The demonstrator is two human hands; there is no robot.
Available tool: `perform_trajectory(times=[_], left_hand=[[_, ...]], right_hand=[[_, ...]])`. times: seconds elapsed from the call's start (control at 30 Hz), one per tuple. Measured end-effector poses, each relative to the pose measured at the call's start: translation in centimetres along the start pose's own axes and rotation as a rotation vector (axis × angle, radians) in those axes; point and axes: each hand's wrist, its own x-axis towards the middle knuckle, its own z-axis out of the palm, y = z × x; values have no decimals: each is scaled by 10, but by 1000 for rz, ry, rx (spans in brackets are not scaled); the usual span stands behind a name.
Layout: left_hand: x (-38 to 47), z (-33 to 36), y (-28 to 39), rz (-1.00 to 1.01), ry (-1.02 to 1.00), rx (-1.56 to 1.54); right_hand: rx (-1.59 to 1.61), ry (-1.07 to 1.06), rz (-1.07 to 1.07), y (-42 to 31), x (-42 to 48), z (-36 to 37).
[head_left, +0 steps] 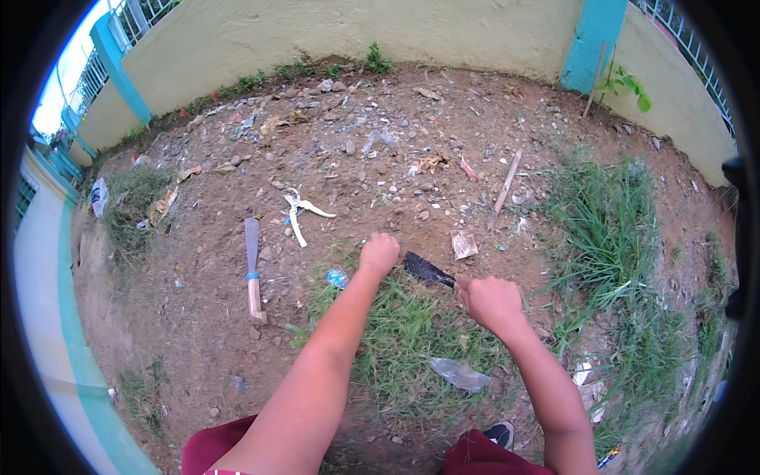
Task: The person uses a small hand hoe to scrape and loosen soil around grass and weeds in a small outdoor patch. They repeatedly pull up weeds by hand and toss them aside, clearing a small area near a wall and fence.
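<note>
My right hand (491,301) grips the handle of a hand trowel with a dark, soil-stained blade (426,269). The blade points left over the edge of the grass, towards my left hand. Just beyond the grass, my left hand (380,254) is low over the bare soil with its fingers curled. Its fingertips are hidden, so I cannot tell whether anything is in them. Cut or loose green grass (409,332) lies below both hands. To the left rest white-handled pruning shears (300,214), jaws away from me, and a wooden-handled machete (252,267).
A clear plastic wrapper (460,374) lies on the grass, and a blue crumpled wrapper (337,278) sits beside my left forearm. A wooden stick (506,187) and a square wrapper (464,244) lie ahead. Tall grass (605,237) grows at right. A wall (356,29) bounds the stony ground.
</note>
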Motion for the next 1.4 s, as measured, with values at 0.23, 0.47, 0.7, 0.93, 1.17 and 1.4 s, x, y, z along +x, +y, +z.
perform_trajectory(times=[0.23, 0.47, 0.7, 0.93, 1.17, 1.4], left_hand=[[-1, -13, -1, -22, -62, -76], [-24, -21, -15, -297, -66, -279], [-22, -28, -29, -293, 165, -241], [-14, 0, 7, -49, 270, -115], [3, 11, 10, -22, 58, 54], [5, -4, -7, -356, -113, -434]], right_hand=[[-84, 151, -96, -12, 2, 14], [76, -12, 90, 14, -14, -15], [45, 53, 12, -20, 5, 24], [49, 67, 97, 26, -21, -8], [-9, 92, 36, 3, 7, 16], [91, 37, 40, 18, -12, -2]])
